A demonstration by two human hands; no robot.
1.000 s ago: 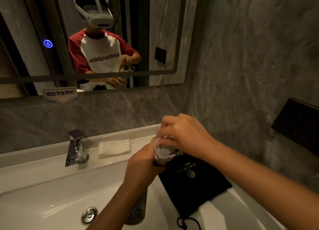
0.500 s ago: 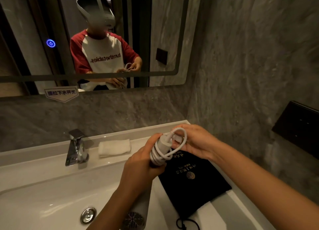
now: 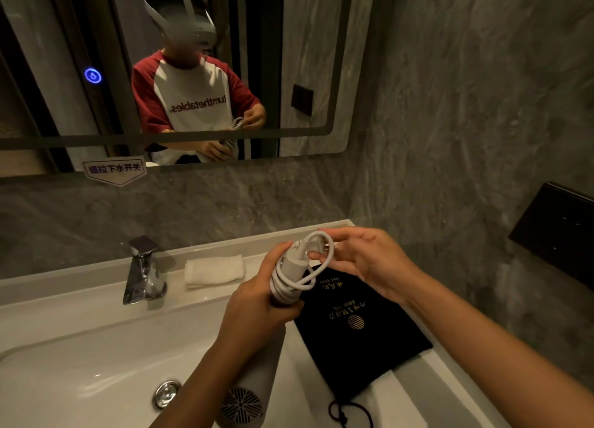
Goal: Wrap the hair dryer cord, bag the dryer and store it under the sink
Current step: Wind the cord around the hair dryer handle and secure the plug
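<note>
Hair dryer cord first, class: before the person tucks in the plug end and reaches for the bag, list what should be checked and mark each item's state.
1. White hair dryer gripped by the left hand: ok.
2. White cord coiled around the handle: ok.
3. Plug end secured: not ok, loose loop in the right hand.
4. Black drawstring bag within reach on the white sink counter: ok.
5. Bag mouth open: cannot tell.
</note>
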